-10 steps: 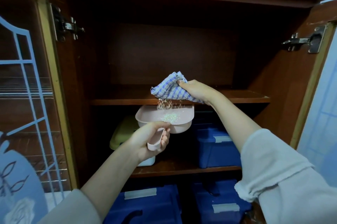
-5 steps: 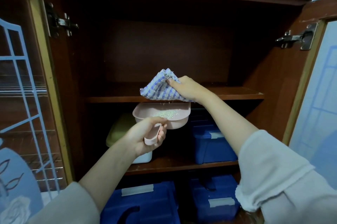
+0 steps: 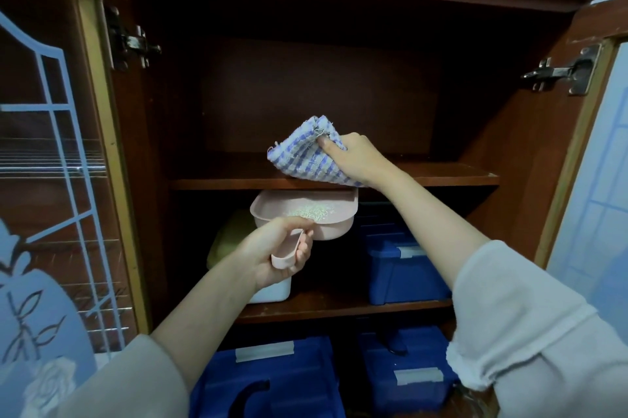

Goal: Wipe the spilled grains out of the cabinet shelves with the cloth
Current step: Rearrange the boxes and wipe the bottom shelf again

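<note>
Nearest the camera, two pale rolled sleeves (image 3: pixel 530 325) frame a pair of blue plastic storage boxes with white labels (image 3: pixel 272 380) at the bottom of an open dark wooden cabinet. On the middle shelf (image 3: pixel 339 308) sit another blue plastic box (image 3: pixel 401 268) and a white tub with a yellow-green lid (image 3: pixel 231 244), partly hidden behind the left arm.

The left hand (image 3: pixel 272 254) has its fingers curled round the handle of a pink plastic dustpan-shaped scoop (image 3: pixel 333 230), which it holds just under the front edge of the upper shelf (image 3: pixel 441 176), near its middle. A small heap of pale spilled grains (image 3: pixel 309 212) lies inside the scoop.

Directly above, the right hand (image 3: pixel 356 159) grips a bunched blue-and-white checked cloth (image 3: pixel 302 155), thumb pinching the fabric, and holds it down on the upper shelf's front edge. The lower hem of the cloth hangs over that edge, right above the scoop's rim. No grains can be made out on the dark shelf itself.

A frosted-pattern glass door (image 3: pixel 51 179) stands open at left, and metal hinges (image 3: pixel 132 40) show on both sides.
</note>
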Action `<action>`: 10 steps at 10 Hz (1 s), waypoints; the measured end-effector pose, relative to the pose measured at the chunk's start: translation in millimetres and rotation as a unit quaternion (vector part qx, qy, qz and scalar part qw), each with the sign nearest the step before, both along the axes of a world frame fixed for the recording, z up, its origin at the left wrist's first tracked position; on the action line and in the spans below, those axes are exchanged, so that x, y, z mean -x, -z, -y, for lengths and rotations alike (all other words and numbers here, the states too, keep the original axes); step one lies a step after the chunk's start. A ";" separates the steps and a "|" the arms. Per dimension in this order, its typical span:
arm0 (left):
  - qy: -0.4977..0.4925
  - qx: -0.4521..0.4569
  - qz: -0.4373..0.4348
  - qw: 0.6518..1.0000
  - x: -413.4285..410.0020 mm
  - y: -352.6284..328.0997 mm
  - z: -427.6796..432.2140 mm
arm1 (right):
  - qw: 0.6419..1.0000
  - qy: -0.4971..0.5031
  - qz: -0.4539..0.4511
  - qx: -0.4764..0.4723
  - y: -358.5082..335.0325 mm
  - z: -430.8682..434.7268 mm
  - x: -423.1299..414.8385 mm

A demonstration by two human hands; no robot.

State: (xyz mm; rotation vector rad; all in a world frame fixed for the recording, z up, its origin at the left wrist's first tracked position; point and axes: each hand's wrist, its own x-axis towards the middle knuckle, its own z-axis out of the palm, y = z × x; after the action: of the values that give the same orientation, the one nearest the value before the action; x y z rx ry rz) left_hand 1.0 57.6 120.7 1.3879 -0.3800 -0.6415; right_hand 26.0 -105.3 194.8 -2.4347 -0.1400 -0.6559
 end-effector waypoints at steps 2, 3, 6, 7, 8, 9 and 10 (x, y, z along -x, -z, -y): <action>-0.034 0.027 -0.088 0.995 -1.5 -0.3 -0.8 | 1.000 -0.006 -0.016 0.003 0.7 -2.9 -0.5; -0.032 0.027 -0.091 0.995 -3.0 0.4 -2.2 | 0.999 -0.003 0.022 -0.049 -3.4 1.2 -3.0; -0.017 0.013 -0.041 0.999 -7.2 4.6 -1.6 | 0.999 0.007 0.006 -0.037 -6.2 0.0 -2.4; -0.005 0.003 -0.008 1.000 -8.4 5.5 0.9 | 1.000 0.008 0.018 -0.016 -0.6 -1.5 -3.1; 0.000 -0.003 -0.004 1.000 -8.4 5.0 3.6 | 0.999 0.016 -0.021 0.029 11.7 -3.6 -5.9; 0.000 0.002 -0.005 1.000 -6.1 5.3 5.3 | 1.000 -0.002 -0.030 -0.005 10.0 -3.0 -7.7; -0.015 0.014 -0.053 0.998 -5.1 4.7 2.5 | 0.994 0.001 -0.024 -0.104 9.2 1.0 -7.9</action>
State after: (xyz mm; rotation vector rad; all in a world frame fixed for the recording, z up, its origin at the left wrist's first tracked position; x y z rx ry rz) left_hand 6.1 55.1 116.0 1.3245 -0.2814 -0.6791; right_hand 33.9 -106.4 185.6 -2.2485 -0.0467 -0.5828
